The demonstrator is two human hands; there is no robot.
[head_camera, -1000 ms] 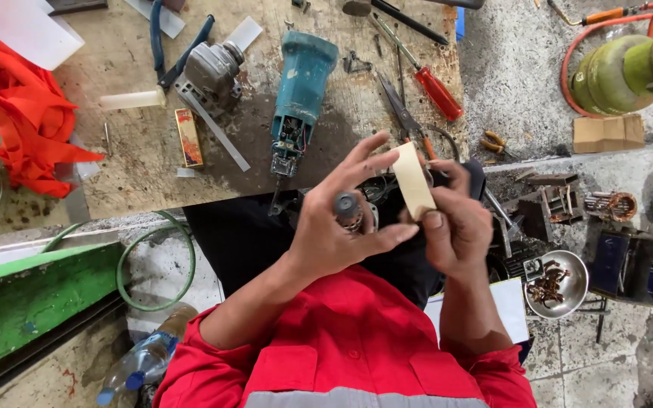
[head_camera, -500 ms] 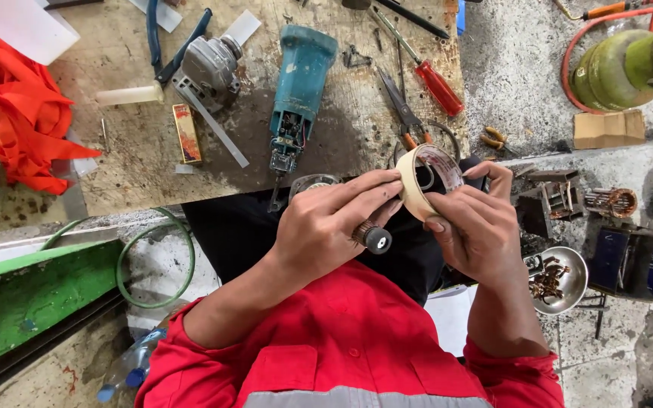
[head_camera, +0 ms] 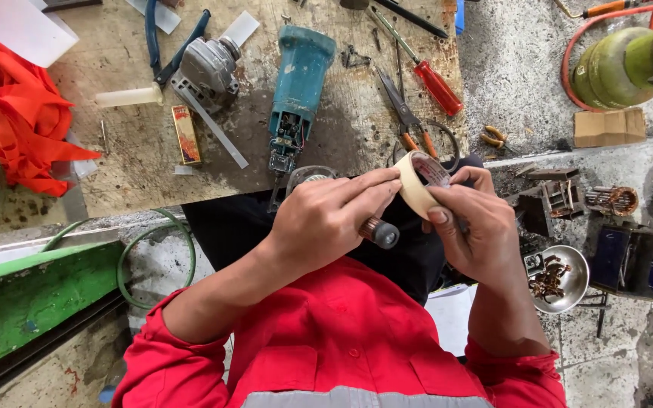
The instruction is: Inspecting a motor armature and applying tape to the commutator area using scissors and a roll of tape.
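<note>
At frame centre, the left hand (head_camera: 326, 219) is gripping a copper-ended motor armature (head_camera: 379, 231) while the right hand (head_camera: 474, 230) is holding a cream masking-tape roll (head_camera: 419, 181) beside it.

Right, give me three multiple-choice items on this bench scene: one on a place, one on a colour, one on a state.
1. Where is the roll of masking tape?
A. On the bench
B. Between both hands
C. In the metal bowl

2. What colour is the screwdriver handle?
A. Red
B. Blue
C. Yellow

3. How does the teal power tool look?
A. Boxed
B. Whole
C. Opened, wiring showing

Answers:
1. B, the left hand and right hand both grip it.
2. A, the handle is red.
3. C, its near end is bare.
</note>
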